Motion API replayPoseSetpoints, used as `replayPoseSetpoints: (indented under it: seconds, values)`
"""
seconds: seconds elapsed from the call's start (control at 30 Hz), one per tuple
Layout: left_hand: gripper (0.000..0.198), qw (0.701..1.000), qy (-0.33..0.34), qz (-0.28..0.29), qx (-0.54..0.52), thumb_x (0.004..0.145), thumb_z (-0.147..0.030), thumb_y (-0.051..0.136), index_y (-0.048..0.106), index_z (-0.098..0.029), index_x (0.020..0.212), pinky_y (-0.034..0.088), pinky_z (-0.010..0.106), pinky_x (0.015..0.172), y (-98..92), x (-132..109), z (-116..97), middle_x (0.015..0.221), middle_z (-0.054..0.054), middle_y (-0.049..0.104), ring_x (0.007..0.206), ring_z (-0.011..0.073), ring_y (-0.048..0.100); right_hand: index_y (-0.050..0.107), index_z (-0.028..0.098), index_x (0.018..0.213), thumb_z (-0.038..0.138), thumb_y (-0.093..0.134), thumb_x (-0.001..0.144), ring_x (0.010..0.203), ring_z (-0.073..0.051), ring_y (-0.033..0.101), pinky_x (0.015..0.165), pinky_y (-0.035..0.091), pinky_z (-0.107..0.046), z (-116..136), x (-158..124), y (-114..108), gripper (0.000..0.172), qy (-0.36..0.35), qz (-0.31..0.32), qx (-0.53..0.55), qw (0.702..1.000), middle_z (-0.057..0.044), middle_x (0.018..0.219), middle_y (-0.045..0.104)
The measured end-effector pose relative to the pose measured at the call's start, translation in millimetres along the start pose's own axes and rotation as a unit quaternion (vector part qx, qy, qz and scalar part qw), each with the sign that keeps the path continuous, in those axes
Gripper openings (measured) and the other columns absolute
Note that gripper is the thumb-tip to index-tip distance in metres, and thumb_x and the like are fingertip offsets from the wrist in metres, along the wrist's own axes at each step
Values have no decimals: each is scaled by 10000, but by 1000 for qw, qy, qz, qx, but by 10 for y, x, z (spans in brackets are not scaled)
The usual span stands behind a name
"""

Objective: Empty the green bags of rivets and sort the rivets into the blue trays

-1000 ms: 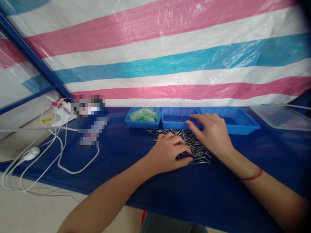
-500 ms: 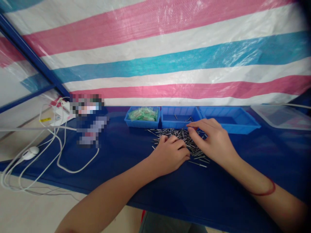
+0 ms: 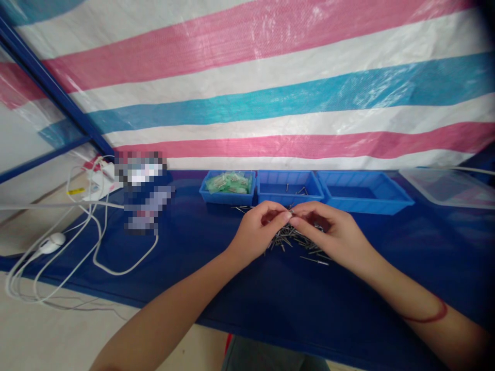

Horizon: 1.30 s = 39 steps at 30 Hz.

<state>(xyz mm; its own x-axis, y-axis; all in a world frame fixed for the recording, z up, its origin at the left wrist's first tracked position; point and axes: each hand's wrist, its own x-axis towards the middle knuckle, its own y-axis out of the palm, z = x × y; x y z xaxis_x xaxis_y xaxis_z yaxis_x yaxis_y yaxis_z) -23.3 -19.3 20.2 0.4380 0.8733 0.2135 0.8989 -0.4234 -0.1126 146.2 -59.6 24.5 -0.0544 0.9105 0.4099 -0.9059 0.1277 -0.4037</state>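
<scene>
Over a loose pile of metal blind rivets [image 3: 296, 238], my left hand [image 3: 260, 229] and my right hand [image 3: 332, 226] meet fingertip to fingertip. Both are closed in a pinch. A small shiny bit of a rivet [image 3: 291, 212] shows between the fingertips; the rest of it is hidden by the fingers. One rivet [image 3: 315, 260] lies apart at the near side of the pile. Just behind my hands, the middle blue bin [image 3: 270, 197] has a few rivets in it.
Left of it, a blue bin [image 3: 222, 198] holds green packets [image 3: 230, 182]. A longer blue bin [image 3: 371, 206] stands to the right, with a clear plastic lid or tray [image 3: 444, 188] beyond. White cables [image 3: 96, 247] and blurred items cover the table's left end. A striped sheet [image 3: 247, 108] hangs behind.
My left hand has risen off the pile to meet my right hand, and its fingers have closed in a pinch. The right hand has shifted slightly left and down. One rivet in the middle bin has moved.
</scene>
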Motion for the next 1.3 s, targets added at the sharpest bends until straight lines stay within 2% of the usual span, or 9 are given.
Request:
replayPoseSetpoints:
  seconds: [0.13, 0.27, 0.37, 0.47, 0.6, 0.77, 0.9, 1.13, 1.3]
  values:
    - [241, 996, -41, 16, -73, 798, -370, 666, 599, -142, 831, 467, 255, 753, 27, 5, -21, 792, 15, 650, 760, 126, 611, 666, 226, 868, 402, 677, 787, 699, -177, 661, 620, 551, -305, -1, 11, 8, 194, 34, 4, 83, 996, -31, 814, 717]
    - [289, 996, -50, 41, -60, 838, -420, 618, 637, -136, 886, 471, 268, 754, 29, -14, -68, 799, 39, 678, 779, 145, 628, 676, 229, 812, 389, 672, 796, 715, -174, 670, 672, 561, -307, 29, 23, -17, 161, 42, 1, 113, 993, -22, 773, 716]
    - [243, 998, -40, 48, -28, 850, -365, 606, 655, -134, 909, 475, 272, 790, 31, -35, -98, 838, 50, 690, 817, 155, 636, 679, 235, 825, 366, 669, 803, 709, -165, 661, 658, 554, -295, 25, 15, -40, 133, 31, -18, 100, 994, -18, 787, 713]
    - [193, 999, -28, 32, 14, 838, -318, 618, 665, -135, 878, 476, 260, 770, 38, -49, -101, 866, 51, 692, 807, 151, 628, 680, 240, 834, 371, 671, 801, 695, -165, 653, 617, 543, -288, 15, -1, -60, 135, 23, -29, 63, 997, -17, 809, 712]
    - [202, 999, -9, -13, 28, 819, -320, 642, 665, -147, 921, 474, 257, 741, 41, -45, -72, 869, 42, 682, 776, 140, 611, 689, 236, 840, 378, 645, 820, 728, -175, 663, 633, 549, -294, 19, -5, -58, 150, 19, -29, 37, 999, -27, 842, 719]
    - [168, 998, 17, -60, 23, 808, -289, 644, 666, -157, 910, 457, 244, 701, 33, -34, -82, 834, 28, 662, 750, 126, 584, 697, 219, 848, 383, 673, 785, 718, -182, 671, 658, 565, -311, 53, 8, 0, 178, 50, -17, 84, 995, -35, 823, 726]
    - [170, 998, 39, -55, 10, 807, -282, 646, 667, -162, 925, 455, 244, 694, 39, -37, -83, 856, 30, 671, 757, 125, 589, 706, 207, 814, 389, 664, 790, 620, -144, 626, 592, 537, -269, 98, 18, 0, 188, 85, 0, 99, 992, -21, 725, 700]
    - [198, 999, 10, -43, -24, 808, -316, 651, 662, -157, 926, 481, 262, 727, 43, -27, -73, 842, 36, 676, 784, 143, 618, 701, 192, 830, 422, 686, 763, 559, -132, 594, 524, 504, -250, 110, 28, -11, 240, 125, 20, 131, 983, -14, 649, 666]
    - [195, 999, 17, -41, -11, 825, -319, 632, 669, -161, 932, 475, 252, 735, 27, -20, -94, 906, 40, 684, 812, 143, 611, 685, 218, 811, 389, 729, 729, 635, -146, 633, 597, 536, -279, 96, 7, 23, 195, 98, -29, 148, 984, -19, 753, 697]
